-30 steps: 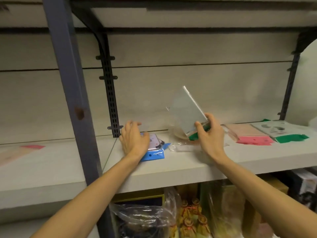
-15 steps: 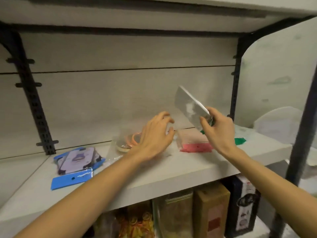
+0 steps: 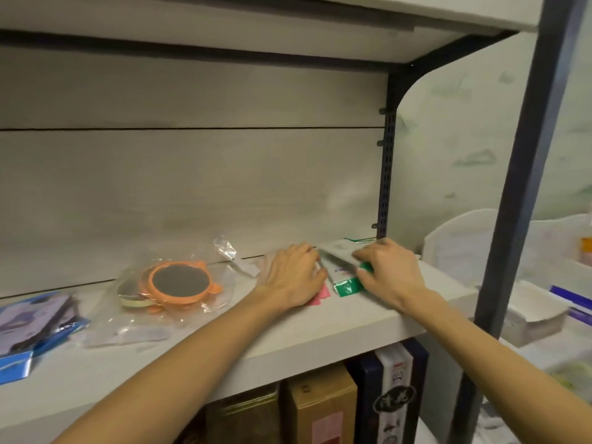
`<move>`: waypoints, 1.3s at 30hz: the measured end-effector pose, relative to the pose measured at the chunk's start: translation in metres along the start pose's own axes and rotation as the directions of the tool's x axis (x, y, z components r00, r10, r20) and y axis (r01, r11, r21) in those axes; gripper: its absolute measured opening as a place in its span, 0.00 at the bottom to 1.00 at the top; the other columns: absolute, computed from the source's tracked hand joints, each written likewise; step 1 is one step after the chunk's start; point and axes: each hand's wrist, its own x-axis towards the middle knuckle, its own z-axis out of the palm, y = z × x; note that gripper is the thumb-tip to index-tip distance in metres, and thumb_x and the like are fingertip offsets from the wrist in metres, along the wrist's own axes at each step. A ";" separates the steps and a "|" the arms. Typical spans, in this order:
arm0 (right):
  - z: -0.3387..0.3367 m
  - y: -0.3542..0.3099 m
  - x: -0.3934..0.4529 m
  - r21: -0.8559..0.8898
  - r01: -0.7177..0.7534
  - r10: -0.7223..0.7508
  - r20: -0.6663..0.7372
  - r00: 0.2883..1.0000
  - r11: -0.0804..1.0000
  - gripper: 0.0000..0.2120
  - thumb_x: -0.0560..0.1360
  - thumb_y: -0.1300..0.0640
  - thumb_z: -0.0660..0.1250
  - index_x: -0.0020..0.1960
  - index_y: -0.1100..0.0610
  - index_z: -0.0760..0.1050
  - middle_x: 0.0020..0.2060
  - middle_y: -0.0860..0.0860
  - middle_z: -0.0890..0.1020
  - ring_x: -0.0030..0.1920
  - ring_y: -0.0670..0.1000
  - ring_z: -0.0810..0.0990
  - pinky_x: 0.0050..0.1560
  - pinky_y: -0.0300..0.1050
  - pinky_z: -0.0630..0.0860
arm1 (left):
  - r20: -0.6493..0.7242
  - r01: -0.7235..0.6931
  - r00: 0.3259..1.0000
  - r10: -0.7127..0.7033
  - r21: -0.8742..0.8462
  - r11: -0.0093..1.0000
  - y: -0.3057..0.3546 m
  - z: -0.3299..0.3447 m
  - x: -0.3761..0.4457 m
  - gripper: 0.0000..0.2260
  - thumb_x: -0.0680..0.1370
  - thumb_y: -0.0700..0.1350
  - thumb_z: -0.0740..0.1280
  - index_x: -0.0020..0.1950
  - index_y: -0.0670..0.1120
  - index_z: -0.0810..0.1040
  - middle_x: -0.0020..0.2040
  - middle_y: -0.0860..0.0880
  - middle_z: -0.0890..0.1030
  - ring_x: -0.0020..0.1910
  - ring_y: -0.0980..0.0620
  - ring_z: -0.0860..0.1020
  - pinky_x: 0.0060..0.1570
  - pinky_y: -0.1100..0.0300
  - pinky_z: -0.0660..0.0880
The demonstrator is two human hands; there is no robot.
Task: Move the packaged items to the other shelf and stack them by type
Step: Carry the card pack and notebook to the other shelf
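Two hands on one shelf (image 3: pixel 336 325): left hand (image 3: pixel 293 275) rests flat on a pink packet (image 3: pixel 323 292); right hand (image 3: pixel 389 272) grips a green-edged packet (image 3: pixel 344 285).

Orange-rimmed mirror (image 3: pixel 179 280), green-edged packet (image 3: pixel 347 287)

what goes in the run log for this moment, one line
right hand: sets green-header pack on shelf | left hand: flat on pink-header pack | orange mirror bag: untouched

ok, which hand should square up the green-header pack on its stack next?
Right. The right hand already grips the green-header pack at the shelf's right end; the left hand rests flat on the pink pack beside it.
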 end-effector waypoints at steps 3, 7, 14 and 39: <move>0.008 0.005 -0.002 0.224 -0.017 0.006 0.049 0.999 0.974 0.22 0.71 0.37 0.65 0.57 0.49 0.84 0.56 0.46 0.84 0.59 0.52 0.78 0.58 0.50 0.75 | -0.026 0.017 1.000 -0.017 0.012 1.000 0.012 0.010 0.004 0.14 0.82 0.55 0.59 0.60 0.49 0.78 0.62 0.49 0.79 0.60 0.46 0.76 0.58 0.52 0.67; 0.012 0.005 0.001 0.265 -0.017 -0.028 0.163 0.986 0.964 0.25 0.70 0.38 0.62 0.60 0.47 0.83 0.61 0.46 0.82 0.61 0.52 0.76 0.61 0.51 0.73 | -0.018 0.045 0.999 -0.045 0.000 0.999 0.020 0.028 0.004 0.15 0.82 0.55 0.58 0.61 0.52 0.80 0.62 0.52 0.81 0.63 0.48 0.73 0.60 0.51 0.65; 0.014 0.009 0.004 0.315 -0.051 -0.003 0.169 0.986 0.948 0.26 0.71 0.40 0.54 0.57 0.47 0.84 0.60 0.46 0.82 0.60 0.53 0.76 0.58 0.52 0.73 | -0.091 0.053 0.995 -0.050 0.031 0.998 0.015 0.030 0.002 0.15 0.81 0.56 0.58 0.58 0.51 0.80 0.63 0.53 0.79 0.63 0.50 0.73 0.65 0.52 0.61; -0.146 -0.361 -0.002 0.743 0.343 0.280 -0.572 0.771 0.574 0.25 0.80 0.56 0.63 0.75 0.62 0.66 0.76 0.56 0.66 0.78 0.57 0.59 0.78 0.48 0.54 | -0.816 0.154 0.578 0.009 0.120 0.981 -0.138 -0.243 -0.284 0.31 0.77 0.45 0.69 0.77 0.37 0.63 0.78 0.40 0.64 0.78 0.43 0.62 0.77 0.39 0.56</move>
